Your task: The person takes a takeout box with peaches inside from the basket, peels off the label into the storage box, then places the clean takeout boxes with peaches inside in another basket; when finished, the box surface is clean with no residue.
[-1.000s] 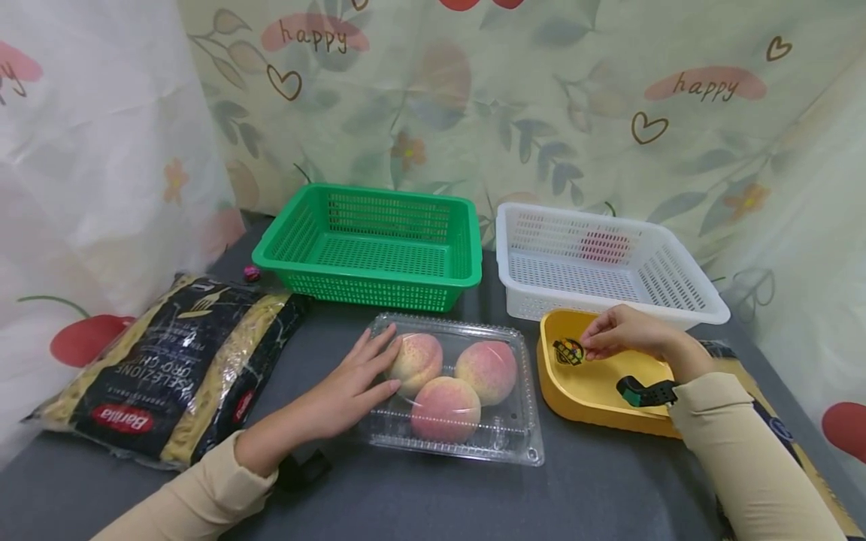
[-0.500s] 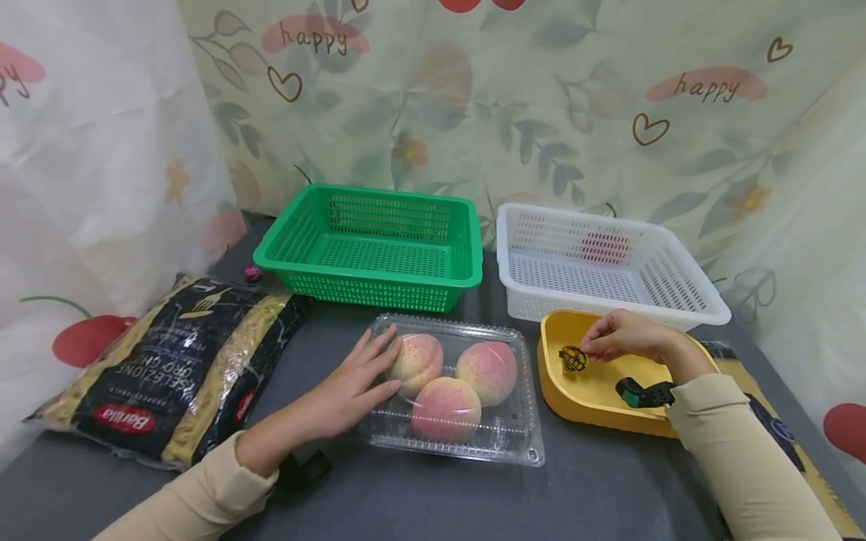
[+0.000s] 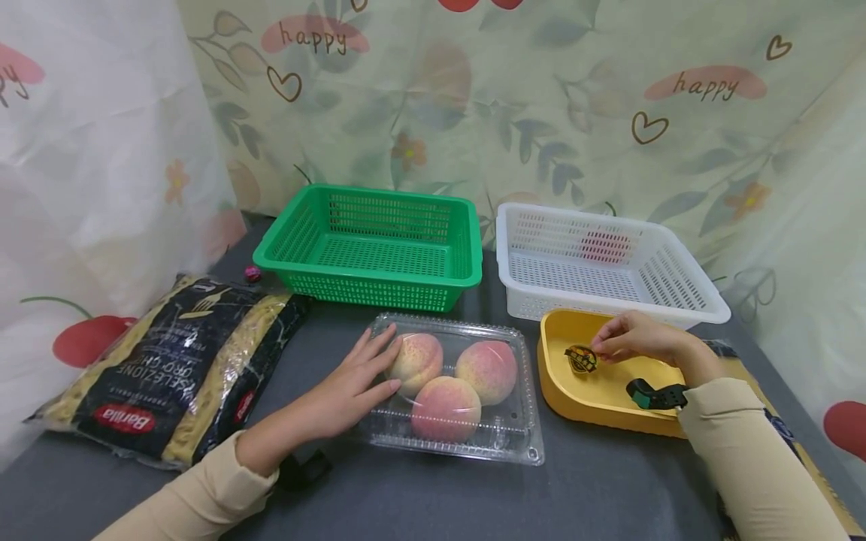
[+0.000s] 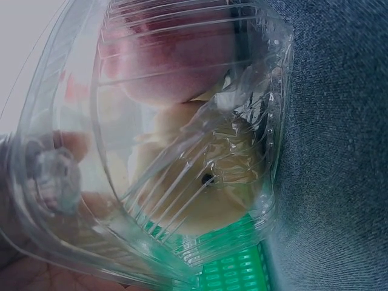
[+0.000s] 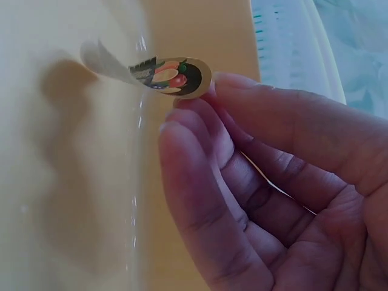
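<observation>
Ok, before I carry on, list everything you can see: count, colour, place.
Clear box: one, transparent, table centre
Peaches: three, pink-yellow, inside the box
Yellow bin: one, right of the box
Sticker: one, black-yellow, pinched over the bin
Green basket: one, behind the box
White basket: one, behind the bin
Barilla bag: one, black-yellow, left
Small object: one, dark pink, left of the green basket
Package: one, black-tan, far right, partly hidden
Table: one, dark grey, underneath
Curtain: pale, patterned, behind
Wrist gear: two, black, at the wrists
Sleeves: two, beige
Left hand: one, on the box
Right hand: one, holding the sticker
</observation>
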Demonstrator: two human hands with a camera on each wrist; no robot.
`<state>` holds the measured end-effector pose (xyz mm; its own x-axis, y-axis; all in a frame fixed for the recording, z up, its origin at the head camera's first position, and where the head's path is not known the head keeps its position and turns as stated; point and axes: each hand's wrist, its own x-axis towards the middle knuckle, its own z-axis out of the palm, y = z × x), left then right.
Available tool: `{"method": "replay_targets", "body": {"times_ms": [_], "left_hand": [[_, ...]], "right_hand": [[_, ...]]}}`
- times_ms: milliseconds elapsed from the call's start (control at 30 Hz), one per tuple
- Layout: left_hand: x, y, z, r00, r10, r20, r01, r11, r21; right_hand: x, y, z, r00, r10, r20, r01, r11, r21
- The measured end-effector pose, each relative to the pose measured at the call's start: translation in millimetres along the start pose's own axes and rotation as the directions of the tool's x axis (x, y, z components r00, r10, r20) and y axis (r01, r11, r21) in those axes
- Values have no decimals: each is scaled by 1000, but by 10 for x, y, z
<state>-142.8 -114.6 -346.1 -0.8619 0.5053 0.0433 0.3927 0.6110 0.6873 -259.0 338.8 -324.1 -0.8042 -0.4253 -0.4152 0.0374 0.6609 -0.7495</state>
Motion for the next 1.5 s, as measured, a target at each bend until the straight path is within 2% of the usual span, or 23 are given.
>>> {"method": "replay_targets", "body": {"times_ms": [500, 667, 800, 933, 1133, 1233, 1367, 1500], "left_hand": [[-13, -7, -1, 1000, 6, -11, -6, 1000, 13], [-13, -4, -2, 1000, 4, -8, -4, 1000, 6], [-13, -8, -2, 1000, 5, -5, -5, 1000, 1], [-6, -16, -1, 1000, 0, -2, 0, 1000, -5], [-8, -5, -4, 1000, -6, -1, 6, 1000, -3], [-6, -3, -4, 1000, -8, -1, 8, 1000, -4], [-6, -3, -1, 1000, -4, -1, 4, 1000, -4], [-1, -6, 4, 1000, -5, 4, 5, 1000, -7]], "right_hand": [[-162, 92, -93, 998, 28, -64, -27, 1000, 8], [-272, 167, -156, 997, -25, -68, 29, 998, 52], [-376, 300, -258, 991, -85, -101, 99, 985, 142], [-492, 438, -364, 978, -167, -124, 195, 942, 273], [-664, 555, -493, 953, -241, -182, 300, 821, 486], [-709, 593, -553, 942, -260, -213, 336, 767, 547], [-749, 625, -629, 927, -273, -258, 374, 725, 578], [-777, 638, -699, 920, -269, -286, 391, 697, 601]]}}
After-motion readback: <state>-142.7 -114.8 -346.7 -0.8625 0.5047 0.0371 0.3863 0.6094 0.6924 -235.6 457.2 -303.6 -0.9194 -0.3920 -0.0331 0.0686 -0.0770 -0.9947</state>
